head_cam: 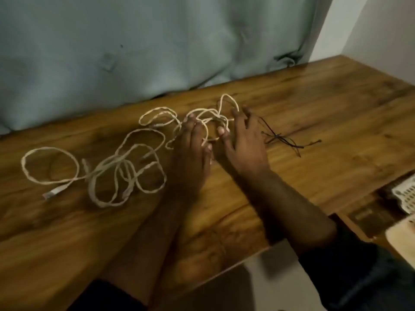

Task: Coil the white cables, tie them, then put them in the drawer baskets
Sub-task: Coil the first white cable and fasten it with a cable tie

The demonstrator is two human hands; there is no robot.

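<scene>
Loose white cables sprawl over the wooden table (314,131). One tangle (107,167) with a USB plug (52,194) lies at the left. A second tangle (208,117) lies further back, in the middle. My left hand (193,151) lies flat with straight fingers on the near side of that second tangle. My right hand (244,138) reaches to its right side, fingers spread and touching the loops; neither hand grips a cable. Thin dark ties (280,138) lie just right of my right hand.
A grey-blue curtain (134,46) hangs behind the table. At the lower right an open drawer holds a white perforated basket (404,194) and a pale basket edge (402,236). The table's front edge runs diagonally under my forearms.
</scene>
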